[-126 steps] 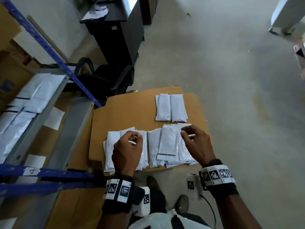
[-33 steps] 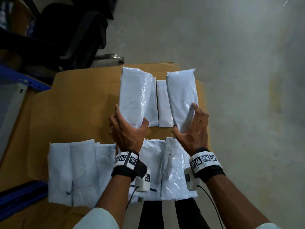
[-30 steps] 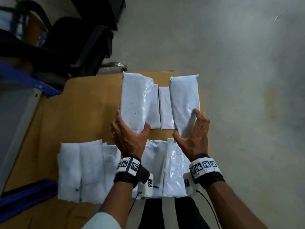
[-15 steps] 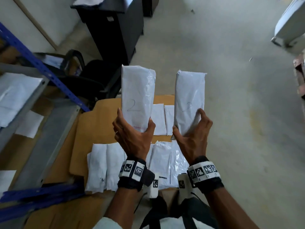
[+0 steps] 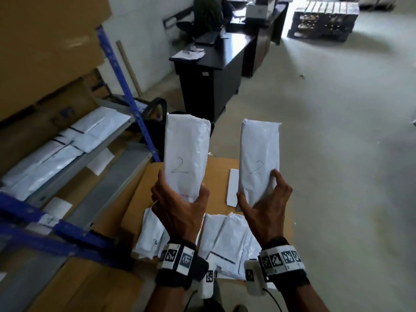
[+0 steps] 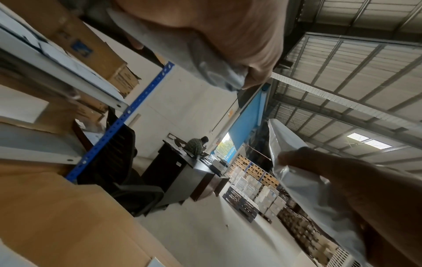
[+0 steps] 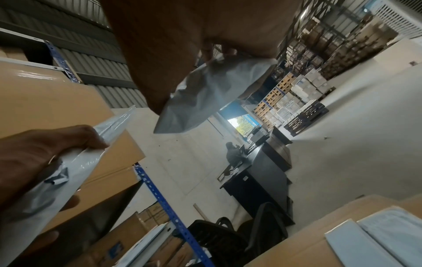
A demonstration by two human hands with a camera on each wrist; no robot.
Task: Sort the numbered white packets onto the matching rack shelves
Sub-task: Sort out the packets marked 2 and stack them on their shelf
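Note:
My left hand grips the lower end of a white packet marked 2 and holds it upright above the cardboard table. My right hand grips a second white packet, also marked 2, held upright beside the first. Several more white packets lie on the cardboard below my wrists. The rack with blue posts stands at the left; its grey shelf carries a row of white packets. In the left wrist view my palm presses the packet.
A paper label sits on the lower blue shelf rail. Brown cartons fill the upper rack. A black office chair and a black desk stand beyond the table. Bare concrete floor stretches to the right.
Both hands picked the two packets marked 2 off the far side of the cardboard and raised them upright. The head view has tilted up toward the rack and room.

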